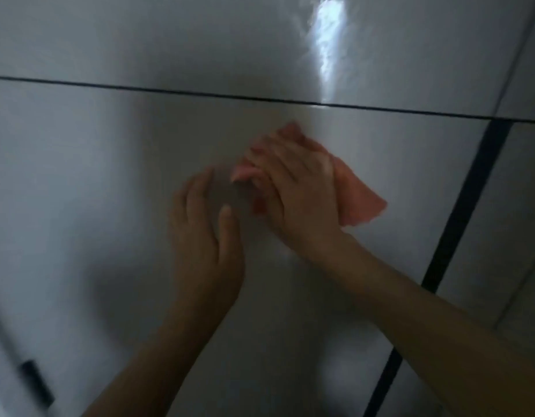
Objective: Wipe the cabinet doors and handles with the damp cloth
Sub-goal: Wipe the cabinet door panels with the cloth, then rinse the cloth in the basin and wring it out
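Two bare forearms reach up and away from the viewer toward a glossy white cabinet door (109, 176). Nearest is the left hand (204, 236), fingers straight and together, thumb raised, holding nothing; it lies at or just off the door surface, and the blur makes contact hard to confirm. Just beyond it and to its right, the right hand (296, 191) presses flat on a pink cloth (359, 203), fingers spread and laid over the fabric rather than curled round it. The cloth bunches under the palm, with loose corners poking out past the fingertips and to the right of the wrist.

Beyond the right hand's fingertips a thin dark gap (200, 93) separates this door from the panel above. To the right of the hand, a wider dark gap (467, 194) divides it from the neighbouring door. A dark fitting (36, 383), possibly a handle, sits far below and left of the left hand.

To wipe well, the right palm should probably keep even pressure and overlap its strokes, carrying the cloth out to both gaps, with the loose corners tucked so they do not drag.
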The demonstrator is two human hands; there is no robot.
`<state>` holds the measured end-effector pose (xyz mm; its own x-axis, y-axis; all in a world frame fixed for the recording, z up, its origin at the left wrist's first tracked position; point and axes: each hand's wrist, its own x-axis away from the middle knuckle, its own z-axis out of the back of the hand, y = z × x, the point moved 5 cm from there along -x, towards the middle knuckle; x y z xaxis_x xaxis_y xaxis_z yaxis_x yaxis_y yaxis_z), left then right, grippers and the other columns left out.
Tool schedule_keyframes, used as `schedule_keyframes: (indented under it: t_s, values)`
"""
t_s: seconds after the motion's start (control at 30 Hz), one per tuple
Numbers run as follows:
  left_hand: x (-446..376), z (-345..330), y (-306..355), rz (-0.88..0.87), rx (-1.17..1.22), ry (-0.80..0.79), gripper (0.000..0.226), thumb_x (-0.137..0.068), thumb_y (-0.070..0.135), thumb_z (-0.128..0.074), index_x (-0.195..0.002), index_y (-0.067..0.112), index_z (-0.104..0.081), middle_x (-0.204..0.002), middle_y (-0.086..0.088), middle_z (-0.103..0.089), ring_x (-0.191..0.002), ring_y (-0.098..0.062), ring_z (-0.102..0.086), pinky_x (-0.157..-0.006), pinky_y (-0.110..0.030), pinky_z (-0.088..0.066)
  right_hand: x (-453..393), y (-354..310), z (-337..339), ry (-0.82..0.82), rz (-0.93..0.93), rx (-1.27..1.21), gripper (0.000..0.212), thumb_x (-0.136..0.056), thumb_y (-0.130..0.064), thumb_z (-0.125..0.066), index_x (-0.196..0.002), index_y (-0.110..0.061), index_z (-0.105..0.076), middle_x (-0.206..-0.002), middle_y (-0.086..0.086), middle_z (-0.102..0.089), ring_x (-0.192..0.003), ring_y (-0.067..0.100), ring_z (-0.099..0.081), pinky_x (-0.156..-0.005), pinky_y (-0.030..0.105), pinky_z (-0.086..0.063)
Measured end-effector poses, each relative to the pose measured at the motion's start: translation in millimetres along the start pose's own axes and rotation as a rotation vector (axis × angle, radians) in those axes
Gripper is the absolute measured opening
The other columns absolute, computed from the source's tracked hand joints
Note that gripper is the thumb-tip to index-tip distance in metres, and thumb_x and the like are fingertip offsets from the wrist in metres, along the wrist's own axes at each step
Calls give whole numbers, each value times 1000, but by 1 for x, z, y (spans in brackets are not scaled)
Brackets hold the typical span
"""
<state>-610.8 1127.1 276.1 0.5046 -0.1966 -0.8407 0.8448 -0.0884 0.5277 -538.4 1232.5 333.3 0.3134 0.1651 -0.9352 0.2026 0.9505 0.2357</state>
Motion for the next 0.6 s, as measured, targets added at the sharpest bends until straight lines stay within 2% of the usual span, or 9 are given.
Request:
schedule_keyframes:
  t_s: [0.1,0.17,0.2,0.27,0.33,0.4,0.47,0.53,0.6]
  values:
    - [29,30,2,165,43,-145,46,-93,34,-31,-133,15,-42,-123,-2,-48,-110,-11,-50,-96,-21,-38,13,-30,10,-200,-146,-121,33,-96,-27,-44,-103,-12,-72,-109,6,-69,-98,30,-63,-86,40,-46]
    - [35,64,9,347,43,-219,41,-92,39,-31,-131,27,-41,-122,2,-52,-104,-4,-56,-89,-14,-41,7,-55,17,-350,-260,-253,30,-96,-26,-44,-101,-14,-71,-105,4,-68,-93,26,-63,-83,38,-48]
    - [37,81,15,431,59,-257,40,-92,42,-31,-129,32,-41,-120,4,-54,-101,-2,-58,-85,-12,-42,7,-66,23,-410,-341,-350,28,-96,-25,-44,-100,-18,-70,-103,2,-68,-91,20,-63,-82,34,-49]
    - [32,118,34,584,75,-327,40,-91,46,-31,-125,33,-46,-113,6,-60,-93,-1,-63,-79,-9,-44,-2,-84,33,-595,-640,-648,20,-98,-26,-45,-99,-29,-64,-102,-1,-65,-86,2,-60,-75,21,-51]
    - [19,164,66,729,5,-405,38,-89,49,-30,-120,36,-49,-104,12,-63,-88,1,-64,-77,-12,-46,-25,-113,51,-808,-851,-833,14,-99,-28,-46,-100,-39,-56,-103,-2,-63,-86,-4,-58,-74,13,-49]
    - [5,199,99,808,-65,-494,41,-88,54,-28,-119,38,-48,-102,16,-62,-88,1,-63,-79,-19,-49,-53,-136,73,-910,-898,-870,13,-99,-30,-47,-101,-41,-53,-102,-4,-63,-87,-1,-58,-74,12,-47]
    - [-11,241,136,910,-124,-497,40,-92,52,-34,-123,33,-49,-105,15,-62,-90,-1,-63,-81,-21,-49,-94,-167,98,-1025,-938,-959,11,-98,-32,-47,-102,-36,-56,-100,-5,-63,-85,-1,-58,-73,9,-46]
    - [-29,282,176,991,-167,-464,27,-98,37,-42,-123,32,-50,-106,15,-62,-90,1,-63,-81,-18,-47,-137,-196,125,-1109,-972,-1088,12,-98,-33,-47,-101,-30,-58,-98,-5,-63,-82,-6,-57,-71,4,-43]
    - [-46,319,214,1045,-215,-431,22,-98,29,-44,-119,34,-50,-106,17,-61,-91,3,-62,-77,-12,-45,-176,-224,150,-1167,-974,-1209,10,-97,-33,-48,-99,-32,-57,-98,-4,-63,-82,-11,-55,-70,2,-40]
